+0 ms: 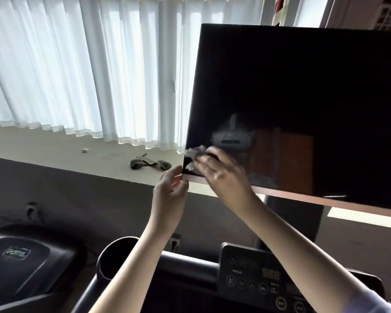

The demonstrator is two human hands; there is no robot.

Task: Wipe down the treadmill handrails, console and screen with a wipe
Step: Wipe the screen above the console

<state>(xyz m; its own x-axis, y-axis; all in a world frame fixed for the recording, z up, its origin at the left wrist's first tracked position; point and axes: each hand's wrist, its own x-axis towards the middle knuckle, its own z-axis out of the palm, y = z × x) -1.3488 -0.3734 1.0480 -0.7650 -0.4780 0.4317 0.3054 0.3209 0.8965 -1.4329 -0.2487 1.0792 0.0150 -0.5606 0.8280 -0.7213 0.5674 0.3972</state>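
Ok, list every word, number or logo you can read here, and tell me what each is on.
Nothing can be quoted with confidence.
Green logo badge on the motor cover: lettering too blurred to read.
Digit display on the console: pale segments, illegible.
Button labels on the console: too small and blurred.
The screen: dark, no text.

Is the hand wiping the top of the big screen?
No, the right hand presses the wipe on the bottom left corner of the screen.
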